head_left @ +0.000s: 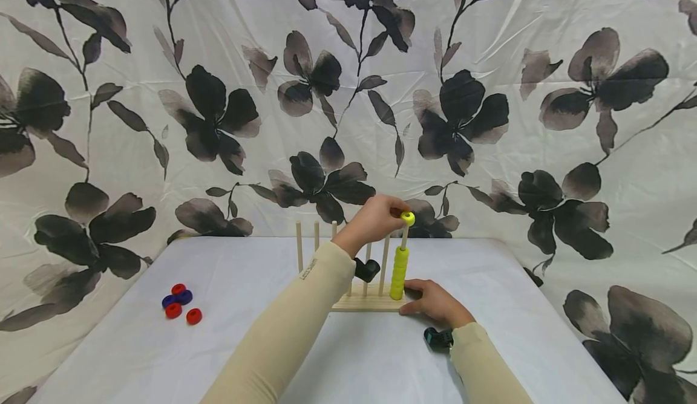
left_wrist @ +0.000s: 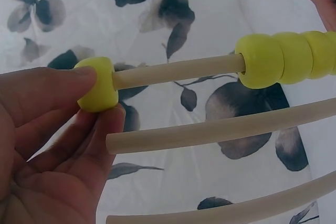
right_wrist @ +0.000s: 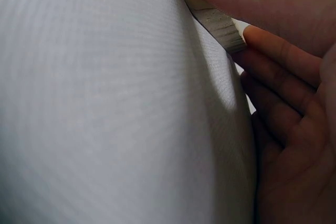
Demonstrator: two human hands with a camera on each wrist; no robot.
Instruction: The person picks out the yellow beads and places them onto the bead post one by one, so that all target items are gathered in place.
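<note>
My left hand (head_left: 376, 215) pinches a yellow bead (left_wrist: 101, 90) between thumb and fingertips, at the top end of the rightmost wooden peg (left_wrist: 178, 70). Lower on that same peg sits a stack of several yellow beads (head_left: 399, 274), reaching down to the base. The pegs stand upright in a pale wooden base (head_left: 365, 305). At its right end, my right hand (head_left: 435, 302) grips the base, thumb along the front and fingers behind. The right wrist view shows the grooved end (right_wrist: 223, 29) of the base between thumb and fingers.
Several more bare pegs (head_left: 299, 247) rise to the left, partly hidden by my left arm. On the table's left side lie red beads (head_left: 193, 316) and blue beads (head_left: 185, 297) in a loose group. A floral cloth (head_left: 327, 120) hangs behind the white table (head_left: 261, 271).
</note>
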